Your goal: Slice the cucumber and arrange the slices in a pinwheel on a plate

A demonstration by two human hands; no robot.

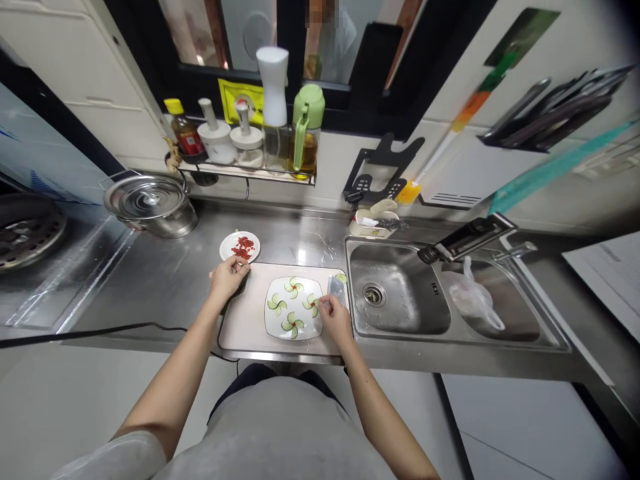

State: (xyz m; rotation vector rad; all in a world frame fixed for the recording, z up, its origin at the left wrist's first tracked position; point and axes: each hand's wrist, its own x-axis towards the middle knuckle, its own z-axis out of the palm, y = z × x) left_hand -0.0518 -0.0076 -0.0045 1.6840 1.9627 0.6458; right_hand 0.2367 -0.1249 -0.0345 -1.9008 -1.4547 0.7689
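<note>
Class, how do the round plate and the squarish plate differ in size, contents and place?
The round plate is smaller than the squarish plate. The round plate holds loose red pieces, the squarish plate four green-edged pinwheels. The round plate sits on the steel counter, the squarish plate on the pale board. Both are white.

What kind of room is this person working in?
It looks like a kitchen: there is a double sink in the steel counter, a lidded pot, and a rack of seasoning containers.
</note>
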